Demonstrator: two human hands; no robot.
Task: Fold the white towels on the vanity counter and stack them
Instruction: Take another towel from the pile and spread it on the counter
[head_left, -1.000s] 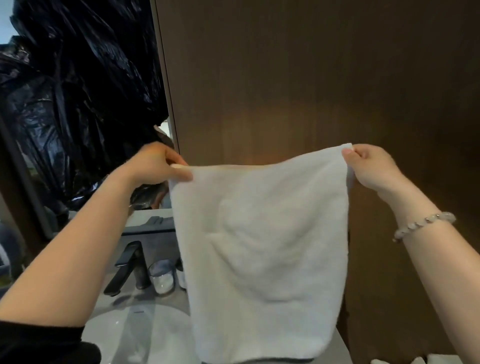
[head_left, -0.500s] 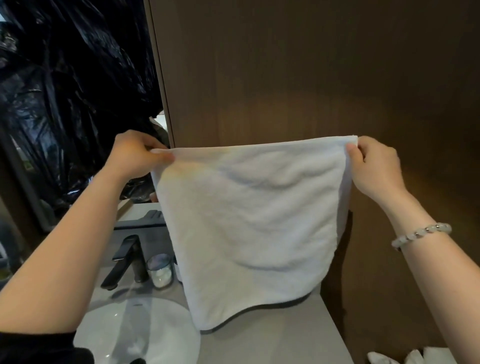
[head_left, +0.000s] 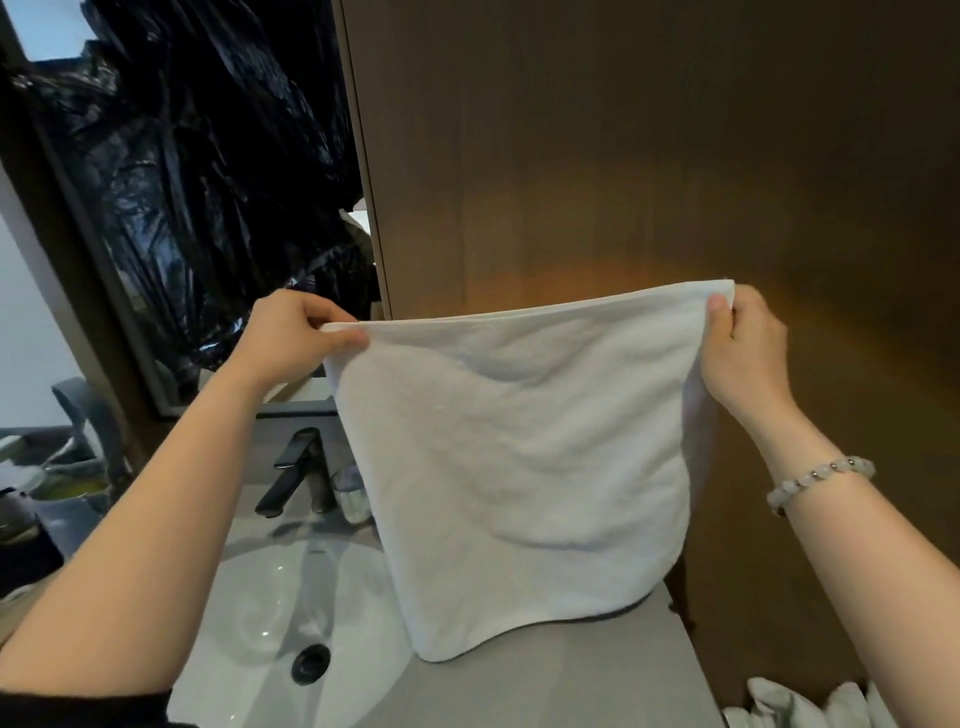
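Left grip (head_left: 296, 338): centre left of frame; thumb and curled fingers pinch the upper left corner of the white towel (head_left: 519, 467).
Right grip (head_left: 743, 353): centre right, slightly higher; thumb in front and fingers behind pinch the upper right corner.
White towel: held up between both grips in the middle of the frame, top edge stretched nearly straight and rising toward the right. The cloth hangs flat with soft creases. Its lower edge reaches the desk (head_left: 571, 675); actual contact cannot be told.
Bead bracelet (head_left: 821, 480): pale beads, on the right wrist.
Black sleeve (head_left: 78, 712): lower left corner, on the left arm.
Desk: grey top, lower centre.
Basin (head_left: 249, 623): white, set in the desk at lower left, with a dark drain (head_left: 310, 662).
Faucet (head_left: 296, 473): dark, behind the basin and just left of the towel.
Glass (head_left: 353, 493): clear, beside the faucet, partly hidden by the towel.
Crumpled white towels (head_left: 810, 706): lower right corner.
Black plastic sheeting (head_left: 208, 182): upper left.
Brown wood panel (head_left: 623, 156): fills the upper centre and right, behind the towel.
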